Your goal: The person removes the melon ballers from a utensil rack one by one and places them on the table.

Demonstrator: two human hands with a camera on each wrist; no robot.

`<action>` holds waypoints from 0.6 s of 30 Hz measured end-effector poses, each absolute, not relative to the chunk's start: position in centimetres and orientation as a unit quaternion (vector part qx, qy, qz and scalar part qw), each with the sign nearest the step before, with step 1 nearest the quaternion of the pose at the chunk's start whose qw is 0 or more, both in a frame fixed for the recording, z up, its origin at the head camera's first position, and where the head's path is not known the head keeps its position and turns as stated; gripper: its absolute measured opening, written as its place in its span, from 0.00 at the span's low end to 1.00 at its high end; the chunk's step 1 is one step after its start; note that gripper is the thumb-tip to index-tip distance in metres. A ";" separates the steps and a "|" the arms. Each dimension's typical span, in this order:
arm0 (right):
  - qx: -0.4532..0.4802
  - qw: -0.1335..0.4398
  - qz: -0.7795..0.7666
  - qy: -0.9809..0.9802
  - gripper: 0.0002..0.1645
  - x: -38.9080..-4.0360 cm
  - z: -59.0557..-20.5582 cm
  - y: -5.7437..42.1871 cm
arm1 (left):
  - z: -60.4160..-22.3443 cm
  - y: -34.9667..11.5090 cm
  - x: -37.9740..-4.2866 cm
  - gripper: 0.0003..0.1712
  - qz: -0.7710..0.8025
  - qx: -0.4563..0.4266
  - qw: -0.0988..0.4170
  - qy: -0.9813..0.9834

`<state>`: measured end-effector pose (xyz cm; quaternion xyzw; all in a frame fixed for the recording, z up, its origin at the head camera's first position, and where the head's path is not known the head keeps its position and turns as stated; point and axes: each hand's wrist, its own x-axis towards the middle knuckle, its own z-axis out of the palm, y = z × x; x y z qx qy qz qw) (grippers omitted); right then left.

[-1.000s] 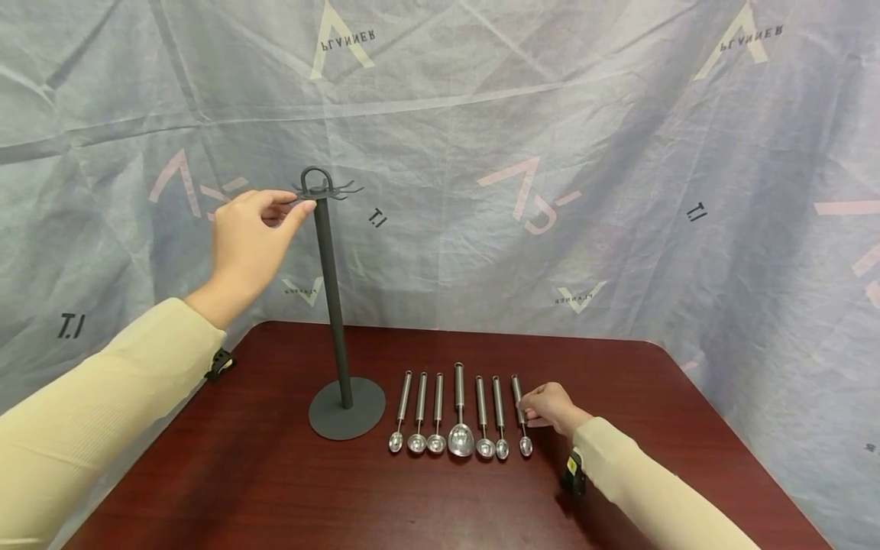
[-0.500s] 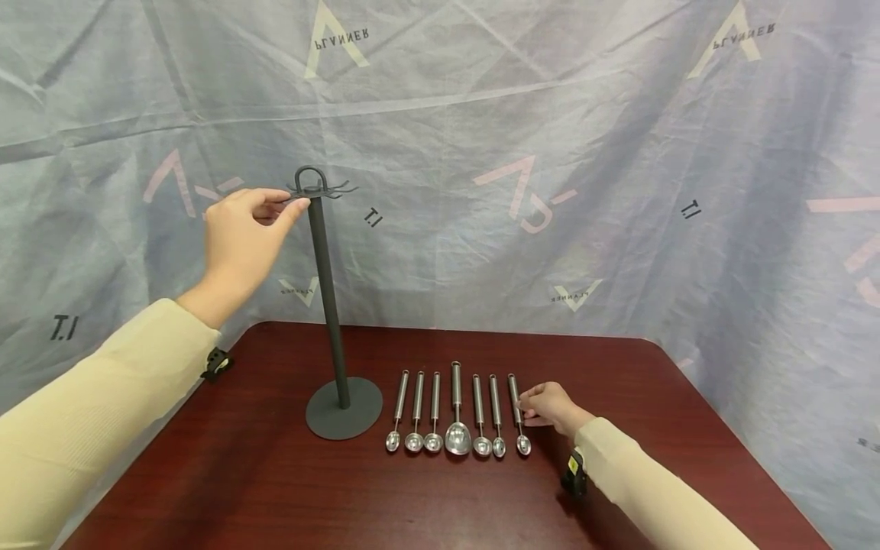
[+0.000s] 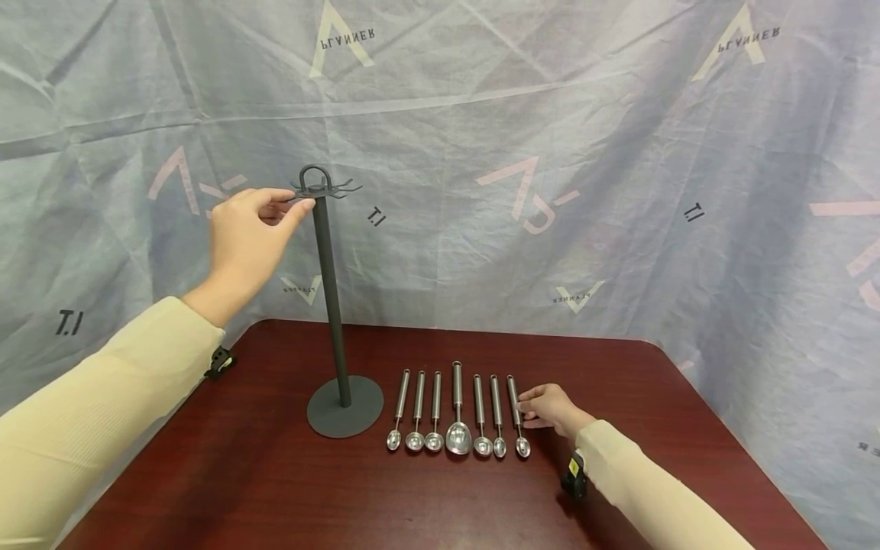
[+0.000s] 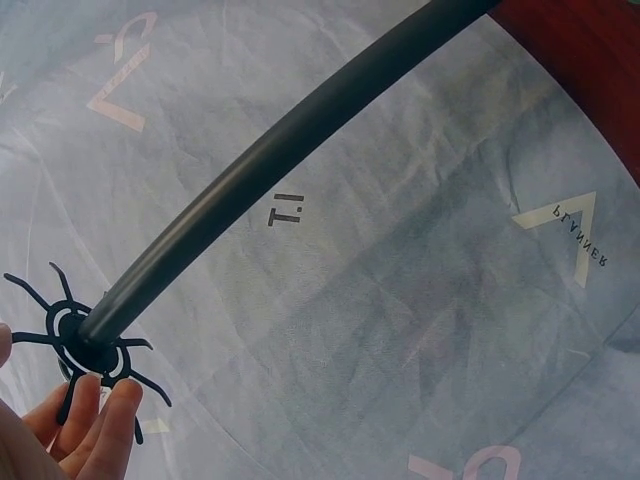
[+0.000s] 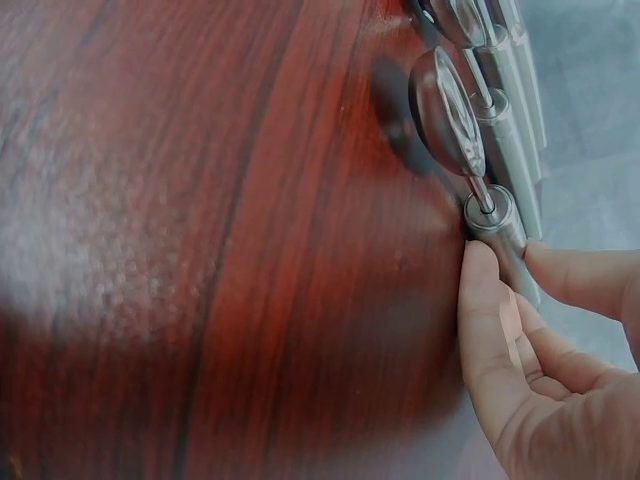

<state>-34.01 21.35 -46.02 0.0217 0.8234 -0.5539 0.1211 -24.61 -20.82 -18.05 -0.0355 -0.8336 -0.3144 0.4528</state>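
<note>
A dark grey stand (image 3: 328, 290) with a round base and a ring of hooks on top stands left of centre. My left hand (image 3: 247, 233) is at this hook ring (image 4: 88, 350), with thumb and fingertips pinching a hook on its near left side. To the right of the base, several steel spoons lie in a row, the largest spoon (image 3: 458, 438) in the middle. My right hand (image 3: 552, 410) rests at the right end of the row. In the right wrist view, its thumb and fingers pinch the handle of the rightmost spoon (image 5: 447, 115), whose bowl points toward me.
The dark red table (image 3: 440, 508) has rounded far corners. A grey printed cloth (image 3: 426, 252) hangs behind and around it. Close beside the pinched spoon lies another steel spoon (image 3: 499, 447).
</note>
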 end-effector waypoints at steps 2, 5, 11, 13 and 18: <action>0.020 0.122 -0.555 0.822 0.18 -34.0 -46.0 21.3 | -18.0 -20.8 -24.7 0.26 -0.317 -0.037 0.452 -0.833; 0.016 0.127 -0.559 0.819 0.19 -34.0 -46.0 21.3 | -18.0 -20.9 -24.7 0.27 -0.325 -0.039 0.451 -0.830; 0.011 0.140 -0.574 0.807 0.19 -33.8 -45.7 21.4 | -17.8 -20.8 -24.5 0.26 -0.318 -0.034 0.457 -0.830; 0.014 0.141 -0.575 0.806 0.19 -33.7 -45.5 21.6 | -17.7 -20.7 -24.6 0.26 -0.313 -0.035 0.456 -0.832; 0.019 0.127 -0.564 0.816 0.18 -33.7 -44.6 22.2 | -17.6 -20.5 -24.8 0.26 -0.310 -0.041 0.462 -0.830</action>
